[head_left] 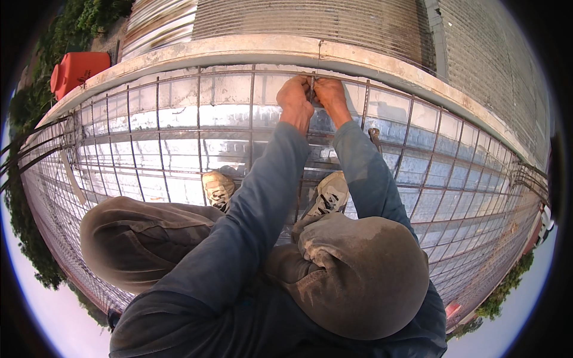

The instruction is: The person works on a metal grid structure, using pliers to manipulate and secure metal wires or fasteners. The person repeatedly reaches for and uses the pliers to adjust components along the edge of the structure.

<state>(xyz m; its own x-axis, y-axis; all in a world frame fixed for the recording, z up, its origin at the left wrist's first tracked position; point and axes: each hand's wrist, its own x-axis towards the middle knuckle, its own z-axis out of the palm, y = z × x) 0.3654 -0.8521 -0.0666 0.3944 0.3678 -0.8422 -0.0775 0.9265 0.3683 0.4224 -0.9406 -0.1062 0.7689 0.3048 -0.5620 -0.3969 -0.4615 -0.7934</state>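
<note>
Both my arms reach forward to a rebar crossing at the far edge of a steel mesh (251, 119). My left hand (295, 99) is closed, fingers curled in against the left side of an upright-running rebar (312, 88). Close on its other side, my right hand (332, 96) is closed too, fingertips pinched near the same bar. Whatever lies between the fingers is too small or hidden to make out. A dark, rusty tool with a rounded head (375, 136) rests on the mesh beside my right forearm; its lower part is hidden.
Shiny metal decking (224, 113) lies under the mesh, and my shoes (218, 190) stand on it. Beyond the hands runs a concrete ledge (256, 45), with corrugated roofing (310, 24) past it. A red container (80, 68) stands far left. Bar ends (36, 146) stick out at left.
</note>
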